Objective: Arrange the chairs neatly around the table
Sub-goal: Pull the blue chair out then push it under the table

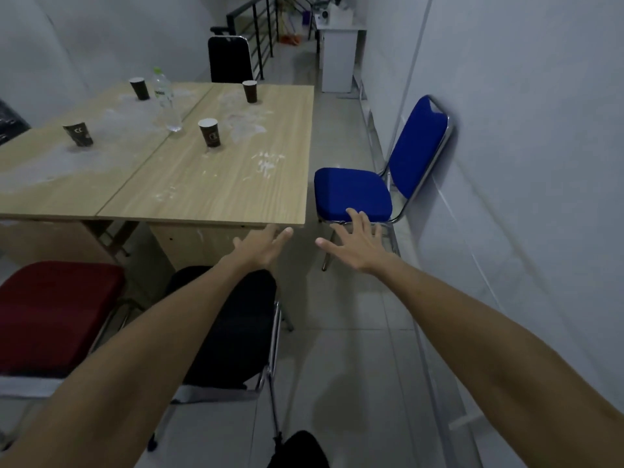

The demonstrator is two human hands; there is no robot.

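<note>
Both forearms out, left hand [261, 246] and right hand [358, 243] spread and empty, reaching toward blue chair [381, 177] stranded against wall [523, 130], away from table [209, 184]; red chair [57, 315] and black chair [229, 322] look placed, blue one left.

**Dim, flat light with wide-angle bending**

The room is dimly and evenly lit, with a bluish cast. Soft shadows are thrown under the table [202, 184]. Straight wall lines right of the table are bowed by the lens. Slight softness is seen throughout; the railing [250, 35] beyond the table is blurred.
</note>
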